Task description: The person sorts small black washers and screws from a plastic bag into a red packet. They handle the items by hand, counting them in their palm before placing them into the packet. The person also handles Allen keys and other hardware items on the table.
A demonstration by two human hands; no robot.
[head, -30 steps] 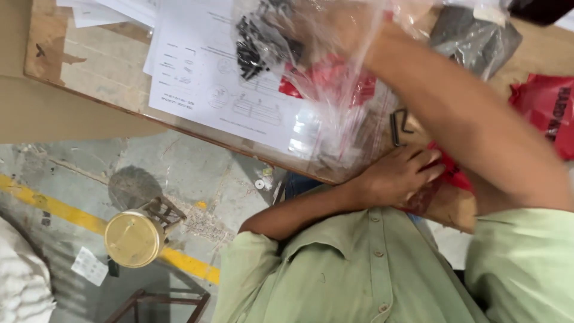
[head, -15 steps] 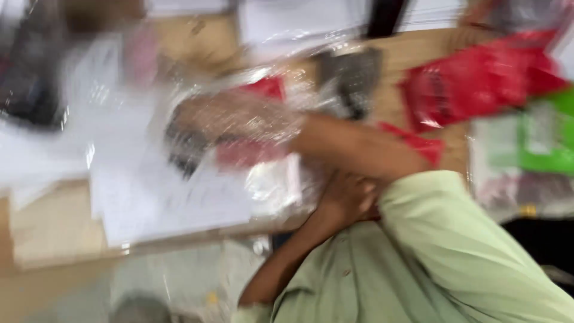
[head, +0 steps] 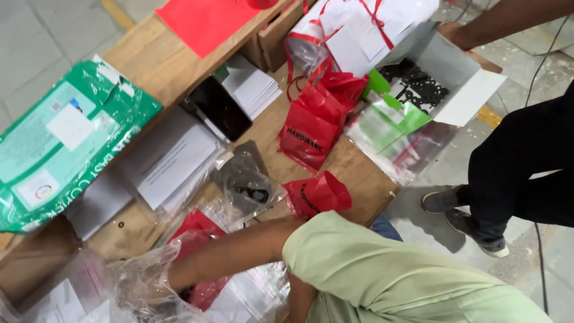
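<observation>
Right hand point(head: 152, 286): sunk inside a clear plastic bag point(head: 128, 281) at the wooden table's point(head: 353, 170) near edge; its grip could not be told through the crinkled film. Left hand: out of view. Nearby: small red bags point(head: 314, 128), white papers point(head: 173, 158), green packet point(head: 57, 143). A second person's hand point(head: 452, 33) held an open box point(head: 460, 75).

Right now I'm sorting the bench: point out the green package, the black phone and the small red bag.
green package point(head: 57, 140), head view, its middle.
black phone point(head: 220, 107), head view, its screen.
small red bag point(head: 317, 194), head view, its front.
</observation>
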